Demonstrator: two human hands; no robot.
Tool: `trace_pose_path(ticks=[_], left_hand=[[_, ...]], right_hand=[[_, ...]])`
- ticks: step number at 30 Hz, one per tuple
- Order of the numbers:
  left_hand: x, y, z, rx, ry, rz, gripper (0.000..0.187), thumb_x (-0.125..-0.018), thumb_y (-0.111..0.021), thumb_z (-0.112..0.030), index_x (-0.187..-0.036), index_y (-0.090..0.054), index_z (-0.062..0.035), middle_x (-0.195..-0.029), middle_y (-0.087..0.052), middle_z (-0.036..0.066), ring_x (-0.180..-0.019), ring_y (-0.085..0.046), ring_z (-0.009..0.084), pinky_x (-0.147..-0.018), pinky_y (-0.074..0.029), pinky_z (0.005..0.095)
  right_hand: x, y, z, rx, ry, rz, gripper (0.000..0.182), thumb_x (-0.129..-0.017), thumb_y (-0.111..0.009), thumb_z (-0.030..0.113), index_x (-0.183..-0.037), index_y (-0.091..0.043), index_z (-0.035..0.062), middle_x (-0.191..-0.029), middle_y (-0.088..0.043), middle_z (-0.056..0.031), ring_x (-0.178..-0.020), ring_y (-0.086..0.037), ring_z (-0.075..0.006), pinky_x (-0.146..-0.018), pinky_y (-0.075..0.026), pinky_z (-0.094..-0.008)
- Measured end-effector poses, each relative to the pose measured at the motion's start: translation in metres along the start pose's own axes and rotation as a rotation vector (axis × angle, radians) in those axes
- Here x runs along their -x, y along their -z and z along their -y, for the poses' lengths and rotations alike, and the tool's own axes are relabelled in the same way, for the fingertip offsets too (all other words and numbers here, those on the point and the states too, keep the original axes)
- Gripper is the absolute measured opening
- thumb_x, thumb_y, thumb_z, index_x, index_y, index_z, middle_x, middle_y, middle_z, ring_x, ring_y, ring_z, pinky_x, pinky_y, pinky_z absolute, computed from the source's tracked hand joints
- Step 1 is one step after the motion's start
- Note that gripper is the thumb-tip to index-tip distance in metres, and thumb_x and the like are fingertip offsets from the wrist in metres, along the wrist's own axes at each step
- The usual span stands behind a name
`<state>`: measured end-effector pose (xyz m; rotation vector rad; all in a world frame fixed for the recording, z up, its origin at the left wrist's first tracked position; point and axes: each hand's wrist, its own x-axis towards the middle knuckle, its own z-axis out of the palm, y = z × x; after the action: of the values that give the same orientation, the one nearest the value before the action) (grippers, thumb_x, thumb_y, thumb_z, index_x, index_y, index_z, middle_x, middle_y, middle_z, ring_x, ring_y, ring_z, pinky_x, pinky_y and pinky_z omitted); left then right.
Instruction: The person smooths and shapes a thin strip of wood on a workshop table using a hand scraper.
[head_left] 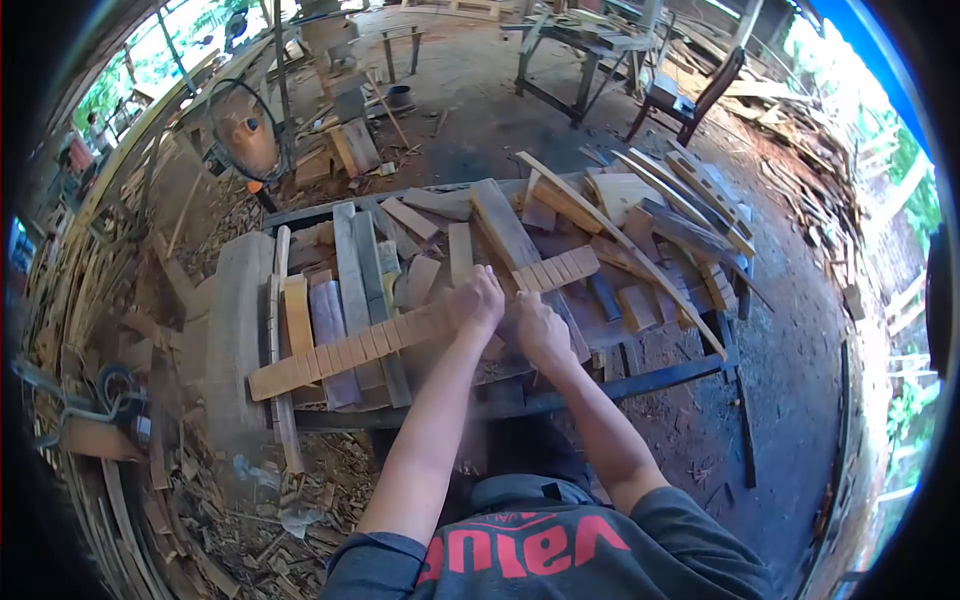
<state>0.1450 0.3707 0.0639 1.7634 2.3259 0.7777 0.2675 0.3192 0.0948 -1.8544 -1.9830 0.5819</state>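
Note:
A long pale wooden plank (350, 348) with cross lines marked along it lies slantwise over a pile of wood pieces on a metal-framed workbench (640, 378). My left hand (477, 300) grips the plank near its middle, fingers closed around it. My right hand (541, 330) sits just right of the left one, pressing on the same plank from above with fingers curled. The plank's right end (562, 268) rises toward the back; its left end reaches past the bench's front left.
Grey and brown boards and offcuts (360, 285) cover the bench. Wood scraps litter the dirt floor at left (240, 500) and right. A round orange fan (247, 135) stands behind the bench at left, a chair (690, 95) and a table at the back.

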Motion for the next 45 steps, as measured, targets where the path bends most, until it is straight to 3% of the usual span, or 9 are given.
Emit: trace_pose_path(ticks=[3, 8, 11, 13, 18, 27, 32, 39, 45], left_hand=[[0.001, 0.000, 0.000, -0.047, -0.012, -0.024, 0.037, -0.098, -0.033, -0.031, -0.085, -0.059, -0.0087, -0.071, -0.066, 0.018, -0.069, -0.066, 0.0358, -0.074, -0.044, 0.0511], [0.000, 0.005, 0.000, -0.047, 0.000, -0.033, 0.034, -0.097, -0.036, -0.030, -0.085, -0.058, -0.0074, -0.077, -0.066, 0.017, -0.075, -0.065, 0.0361, -0.073, -0.044, 0.0529], [-0.005, 0.002, 0.008, 0.071, -0.009, -0.072, 0.033, -0.097, -0.036, -0.029, -0.089, -0.060, -0.0070, -0.086, -0.066, 0.016, -0.078, -0.065, 0.0360, -0.076, -0.045, 0.0527], [-0.005, -0.001, 0.015, 0.017, -0.068, -0.076, 0.034, -0.096, -0.040, -0.032, -0.089, -0.061, -0.0058, -0.090, -0.064, 0.015, -0.089, -0.062, 0.0357, -0.076, -0.044, 0.0533], [0.010, 0.010, 0.005, -0.272, -0.008, -0.070, 0.049, -0.095, -0.038, -0.036, -0.074, -0.071, -0.0068, -0.083, -0.069, 0.014, -0.086, -0.062, 0.0296, -0.084, -0.037, 0.0477], [0.010, 0.015, 0.001, -0.243, -0.015, -0.111, 0.044, -0.093, -0.040, -0.032, -0.068, -0.069, -0.0101, -0.073, -0.069, 0.013, -0.076, -0.066, 0.0307, -0.082, -0.039, 0.0471], [0.011, 0.013, 0.002, -0.236, -0.007, -0.088, 0.043, -0.093, -0.040, -0.032, -0.070, -0.070, -0.0100, -0.073, -0.069, 0.014, -0.076, -0.066, 0.0314, -0.082, -0.039, 0.0481], [0.009, 0.017, -0.002, -0.209, 0.005, -0.114, 0.045, -0.092, -0.042, -0.032, -0.066, -0.071, -0.0081, -0.071, -0.069, 0.014, -0.077, -0.066, 0.0316, -0.080, -0.039, 0.0476], [0.008, 0.013, 0.000, -0.205, 0.028, -0.079, 0.045, -0.092, -0.041, -0.032, -0.068, -0.071, -0.0078, -0.073, -0.069, 0.014, -0.079, -0.066, 0.0316, -0.082, -0.038, 0.0477]], right_hand=[[0.013, 0.004, -0.009, 0.010, 0.013, 0.043, 0.017, -0.092, -0.038, 0.014, -0.100, -0.046, 0.0009, -0.081, -0.065, -0.0279, -0.079, -0.064, -0.0440, -0.072, -0.050, -0.0530], [0.115, 0.036, -0.046, 0.001, -0.083, 0.180, 0.015, -0.092, -0.041, 0.014, -0.097, -0.044, 0.0002, -0.080, -0.063, -0.0289, -0.078, -0.062, -0.0460, -0.069, -0.048, -0.0552], [0.133, 0.046, -0.049, -0.045, -0.076, 0.078, 0.016, -0.093, -0.042, 0.016, -0.096, -0.043, 0.0006, -0.078, -0.062, -0.0285, -0.076, -0.061, -0.0465, -0.068, -0.047, -0.0561], [0.122, 0.043, -0.038, -0.079, -0.060, 0.066, 0.016, -0.093, -0.042, 0.016, -0.095, -0.042, 0.0006, -0.078, -0.061, -0.0285, -0.076, -0.061, -0.0468, -0.068, -0.047, -0.0563], [0.084, 0.015, -0.024, -0.081, 0.034, 0.094, 0.013, -0.093, -0.043, 0.013, -0.095, -0.041, 0.0006, -0.080, -0.061, -0.0280, -0.075, -0.061, -0.0480, -0.066, -0.048, -0.0558], [0.069, 0.007, -0.002, -0.001, -0.083, 0.077, 0.013, -0.091, -0.043, 0.011, -0.099, -0.043, 0.0006, -0.084, -0.063, -0.0283, -0.080, -0.063, -0.0464, -0.071, -0.049, -0.0543], [0.007, -0.010, 0.015, -0.006, 0.021, 0.041, 0.015, -0.091, -0.041, 0.012, -0.101, -0.044, 0.0020, -0.083, -0.064, -0.0279, -0.080, -0.063, -0.0452, -0.070, -0.050, -0.0529], [0.071, 0.013, 0.005, 0.117, -0.123, 0.149, 0.012, -0.089, -0.045, 0.010, -0.097, -0.045, 0.0018, -0.086, -0.065, -0.0253, -0.082, -0.067, -0.0394, -0.070, -0.053, -0.0481], [0.022, -0.004, 0.010, 0.032, -0.009, 0.048, 0.011, -0.089, -0.044, 0.011, -0.096, -0.045, 0.0020, -0.083, -0.065, -0.0252, -0.080, -0.067, -0.0391, -0.070, -0.053, -0.0481]])
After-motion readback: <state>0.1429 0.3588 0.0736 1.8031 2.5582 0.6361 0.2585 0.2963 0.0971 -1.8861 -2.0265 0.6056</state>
